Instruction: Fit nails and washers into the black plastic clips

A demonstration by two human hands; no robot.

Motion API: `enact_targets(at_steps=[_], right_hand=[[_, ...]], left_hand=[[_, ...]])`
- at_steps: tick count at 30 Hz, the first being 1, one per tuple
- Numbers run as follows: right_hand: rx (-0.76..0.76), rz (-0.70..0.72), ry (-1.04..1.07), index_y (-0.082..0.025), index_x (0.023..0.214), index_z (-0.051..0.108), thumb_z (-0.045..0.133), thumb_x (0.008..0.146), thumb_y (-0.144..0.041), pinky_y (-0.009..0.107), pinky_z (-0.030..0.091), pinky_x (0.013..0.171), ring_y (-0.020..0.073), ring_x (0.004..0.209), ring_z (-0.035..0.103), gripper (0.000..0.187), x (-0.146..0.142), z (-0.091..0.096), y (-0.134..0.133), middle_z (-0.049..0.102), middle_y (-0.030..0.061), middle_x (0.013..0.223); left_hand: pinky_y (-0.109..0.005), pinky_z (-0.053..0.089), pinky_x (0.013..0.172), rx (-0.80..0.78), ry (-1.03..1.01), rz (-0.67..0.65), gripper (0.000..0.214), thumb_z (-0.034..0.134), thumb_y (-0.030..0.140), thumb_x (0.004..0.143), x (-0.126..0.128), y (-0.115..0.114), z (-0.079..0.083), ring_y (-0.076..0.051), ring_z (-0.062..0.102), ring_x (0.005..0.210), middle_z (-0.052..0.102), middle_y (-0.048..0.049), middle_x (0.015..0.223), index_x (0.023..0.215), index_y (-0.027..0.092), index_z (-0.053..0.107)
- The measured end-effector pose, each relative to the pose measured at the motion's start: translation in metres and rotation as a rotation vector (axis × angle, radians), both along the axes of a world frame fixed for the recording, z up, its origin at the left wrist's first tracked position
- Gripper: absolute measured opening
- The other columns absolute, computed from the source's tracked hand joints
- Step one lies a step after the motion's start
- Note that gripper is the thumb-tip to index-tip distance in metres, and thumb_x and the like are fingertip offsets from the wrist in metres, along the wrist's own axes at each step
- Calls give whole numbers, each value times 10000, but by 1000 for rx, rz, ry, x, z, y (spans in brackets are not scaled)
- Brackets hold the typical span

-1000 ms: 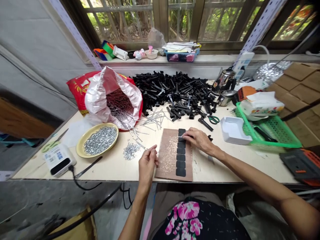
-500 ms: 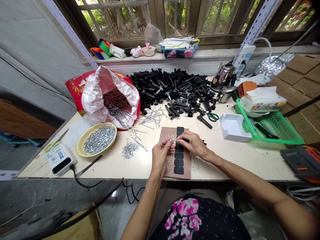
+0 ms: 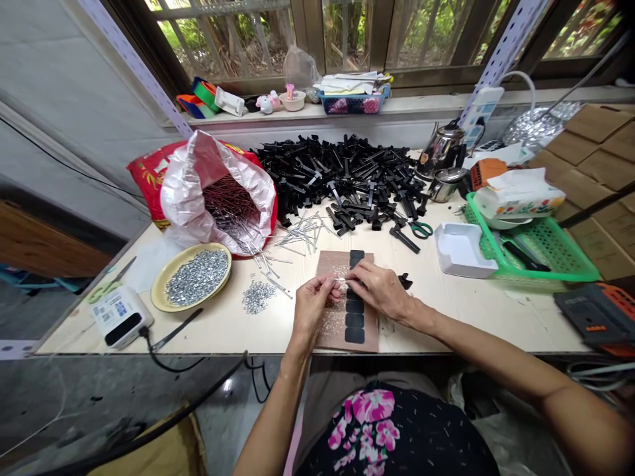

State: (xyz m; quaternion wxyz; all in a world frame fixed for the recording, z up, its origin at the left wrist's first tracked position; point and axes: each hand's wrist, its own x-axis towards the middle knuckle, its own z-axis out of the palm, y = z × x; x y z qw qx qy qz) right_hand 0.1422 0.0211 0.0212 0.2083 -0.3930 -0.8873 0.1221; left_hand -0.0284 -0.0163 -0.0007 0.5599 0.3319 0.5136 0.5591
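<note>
My left hand [image 3: 313,299] and my right hand [image 3: 380,287] meet above a brown board [image 3: 337,338], fingertips closed in a pinch. A thin, pale, short piece [image 3: 340,279] spans the small gap between them, too small to name for certain. Beneath my right hand runs a column of black rounded pads [image 3: 354,320] on the board; the fingers hide some of them. Small pale bits [image 3: 333,324] are scattered over the board's left part. Left of the board lie a little heap of small metal pieces [image 3: 258,297] and some long metal pins [image 3: 301,233].
Behind the board spreads a pile of black plastic parts [image 3: 342,172]. A red bag [image 3: 153,172] of pins and a yellow bowl [image 3: 157,291] of metal pieces stand left. Scissors [image 3: 421,229], a white tray [image 3: 464,254] and a green basket [image 3: 570,264] sit right.
Both hands have shifted slightly left, the left one more, and the pale piece shows between their fingertips. A small black part right of my right hand is less covered now.
</note>
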Motion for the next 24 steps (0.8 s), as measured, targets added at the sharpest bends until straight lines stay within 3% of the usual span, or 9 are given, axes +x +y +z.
enact_targets(at_steps=[5, 11, 16, 24], right_hand=[[67, -43, -62, -174, 944, 625, 348, 982, -294, 258, 416, 660, 153, 795, 566, 304, -4, 5, -5, 609, 62, 917], [-50, 4, 58, -158, 1032, 565, 413, 961, -293, 240, 427, 649, 149, 823, 569, 215, -4, 5, -4, 587, 71, 966], [-65, 0, 48, -169, 916, 587, 363, 980, -297, 253, 417, 650, 151, 771, 555, 266, -5, 3, -3, 583, 58, 868], [-175, 81, 317, -172, 894, 582, 441, 947, -236, 269, 438, 710, 149, 787, 545, 165, -7, -1, 2, 576, 44, 847]], left_hand=[[-229, 450, 579, 16, 72, 26, 256, 705, 368, 716, -1, -1, 2, -105, 562, 566, 657, -14, 692, 830, 139, 696], [-223, 455, 605, 36, 40, 47, 248, 704, 357, 723, 1, -1, 3, -98, 567, 583, 665, -15, 718, 838, 137, 698], [-224, 462, 617, 48, 27, 43, 261, 701, 349, 729, 0, -1, 0, -97, 576, 598, 669, -17, 729, 863, 125, 690], [-211, 460, 623, 62, 22, 40, 233, 703, 328, 732, 0, 0, 1, -89, 580, 606, 671, -17, 722, 845, 125, 693]])
